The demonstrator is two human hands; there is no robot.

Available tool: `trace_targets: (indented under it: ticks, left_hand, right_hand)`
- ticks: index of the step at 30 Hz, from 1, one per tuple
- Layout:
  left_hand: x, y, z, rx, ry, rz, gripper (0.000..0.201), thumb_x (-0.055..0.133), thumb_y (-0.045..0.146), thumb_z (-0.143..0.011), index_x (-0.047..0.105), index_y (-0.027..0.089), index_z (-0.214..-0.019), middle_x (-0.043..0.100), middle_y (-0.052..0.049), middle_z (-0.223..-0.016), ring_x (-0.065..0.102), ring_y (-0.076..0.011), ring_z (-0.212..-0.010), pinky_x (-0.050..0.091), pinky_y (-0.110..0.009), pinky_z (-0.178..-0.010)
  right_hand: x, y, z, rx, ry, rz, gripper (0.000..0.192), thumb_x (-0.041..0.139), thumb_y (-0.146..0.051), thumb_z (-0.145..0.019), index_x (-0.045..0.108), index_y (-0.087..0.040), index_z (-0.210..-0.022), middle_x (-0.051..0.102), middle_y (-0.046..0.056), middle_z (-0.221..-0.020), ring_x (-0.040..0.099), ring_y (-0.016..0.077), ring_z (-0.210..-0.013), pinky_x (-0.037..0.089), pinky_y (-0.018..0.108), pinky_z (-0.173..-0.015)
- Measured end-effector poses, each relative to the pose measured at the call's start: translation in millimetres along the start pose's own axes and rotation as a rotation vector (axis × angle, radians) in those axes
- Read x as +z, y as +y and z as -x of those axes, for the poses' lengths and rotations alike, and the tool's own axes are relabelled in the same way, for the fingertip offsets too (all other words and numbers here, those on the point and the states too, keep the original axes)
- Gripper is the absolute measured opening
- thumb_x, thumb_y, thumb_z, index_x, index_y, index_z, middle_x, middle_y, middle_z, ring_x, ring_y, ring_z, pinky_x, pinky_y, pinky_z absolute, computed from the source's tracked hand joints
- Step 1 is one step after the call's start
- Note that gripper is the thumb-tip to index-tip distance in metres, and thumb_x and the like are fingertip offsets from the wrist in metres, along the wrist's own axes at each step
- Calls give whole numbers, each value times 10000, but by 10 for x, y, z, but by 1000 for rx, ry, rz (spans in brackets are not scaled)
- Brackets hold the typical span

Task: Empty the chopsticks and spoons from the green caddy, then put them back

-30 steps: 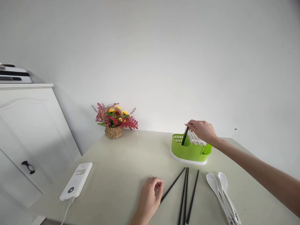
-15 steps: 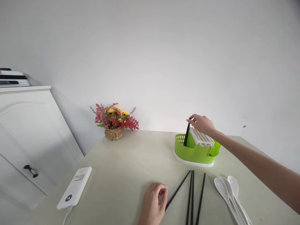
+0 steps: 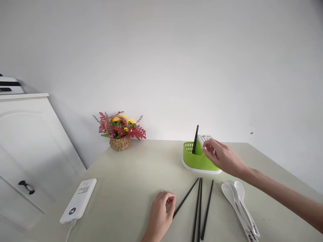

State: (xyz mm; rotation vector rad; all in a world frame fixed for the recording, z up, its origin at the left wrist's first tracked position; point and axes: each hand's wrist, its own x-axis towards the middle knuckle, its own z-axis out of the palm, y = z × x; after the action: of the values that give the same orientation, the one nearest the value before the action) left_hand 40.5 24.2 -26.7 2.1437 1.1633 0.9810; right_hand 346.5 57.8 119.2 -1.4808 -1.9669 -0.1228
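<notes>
Head view, right hand: the right hand (image 3: 223, 156) hangs in front of the green holder (image 3: 198, 161), fingers loosely spread, gripping nothing.
Head view, standing chopstick: one black chopstick (image 3: 195, 139) stands tilted in the holder's left compartment, apart from the hand.
Head view, left hand: the left hand (image 3: 160, 215) rests on the table (image 3: 131, 181), fingers curled narrow, empty, just beside the nearest of the loose chopsticks (image 3: 199, 208).
Head view, loose chopsticks: four black sticks lie on the table in front of the holder.
Head view, spoons: white spoons (image 3: 239, 208) lie right of them.
Head view, far side: a flower basket (image 3: 119, 131) by the wall; a white power bank (image 3: 78, 200) at the left edge.
</notes>
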Motion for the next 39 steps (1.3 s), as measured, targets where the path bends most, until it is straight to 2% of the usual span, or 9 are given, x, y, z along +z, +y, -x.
trace_targets:
  ticks: [4,11,14,19,22,26,32,35,39]
  left_hand:
    - [-13,9,-5,9,-18,-8,225,483,323,-1020,678,229,-958,718,-51,-886,669,-198,-850,539,-309,-782]
    - [-31,37,-28,7,-77,-23,235,480,351,-1019,675,239,-950,708,-38,-870,645,-193,-820,525,-306,-762]
    - [-47,84,-32,-2,-117,-28,240,487,349,-1011,677,238,-915,707,-40,-866,638,-194,-808,521,-306,-750]
    - [-43,129,-7,7,-156,-35,221,516,372,-1000,689,244,-951,712,-38,-865,632,-198,-814,516,-338,-826]
    - [-31,124,27,5,-174,-20,238,510,407,-1009,689,251,-1000,721,-34,-881,637,-197,-827,510,-346,-859]
    - [-24,133,69,-11,-175,-16,259,494,438,-1020,676,257,-1051,734,-35,-957,639,-193,-827,505,-352,-883]
    - [73,214,112,12,-135,-89,192,535,362,-997,665,277,-1110,749,-37,-1074,645,-187,-758,506,-374,-875]
    - [147,288,155,14,-100,-121,143,579,305,-956,670,275,-1062,757,-27,-1016,642,-185,-708,515,-374,-832]
    - [194,388,193,-2,-80,-144,194,672,251,-858,675,277,-1050,744,-18,-943,640,-201,-730,518,-366,-786]
  right_hand:
    - [-73,-132,524,-143,-211,-39,226,393,-383,-1051,565,-244,-1006,677,8,-828,585,119,-589,417,267,-572]
    - [-130,-474,1227,105,-584,-287,294,405,-402,-1039,659,-282,-954,723,6,-899,654,155,-734,483,271,-686]
    - [-149,-609,1416,145,-646,-342,281,430,-379,-1023,675,-290,-917,725,-3,-903,647,152,-742,482,255,-705]
    - [-140,-704,1553,323,-702,-411,237,472,-377,-987,689,-289,-948,733,10,-931,680,157,-762,505,232,-696]
    - [-12,-663,1625,399,-682,-431,211,484,-383,-974,664,-277,-951,720,7,-892,692,150,-740,512,231,-712]
    - [335,-573,1759,467,-582,-476,240,446,-435,-985,616,-267,-1011,684,-3,-866,678,130,-679,497,225,-662]
    - [831,-547,1868,502,-310,-535,409,376,-604,-992,593,-258,-1009,610,-30,-683,574,147,-565,437,259,-575]
    - [935,-546,1864,532,-195,-582,400,419,-614,-979,601,-258,-996,575,-39,-644,547,154,-551,396,265,-544]
    - [969,-508,1871,601,-175,-690,386,432,-613,-977,577,-258,-1020,634,-20,-781,532,131,-522,383,260,-525]
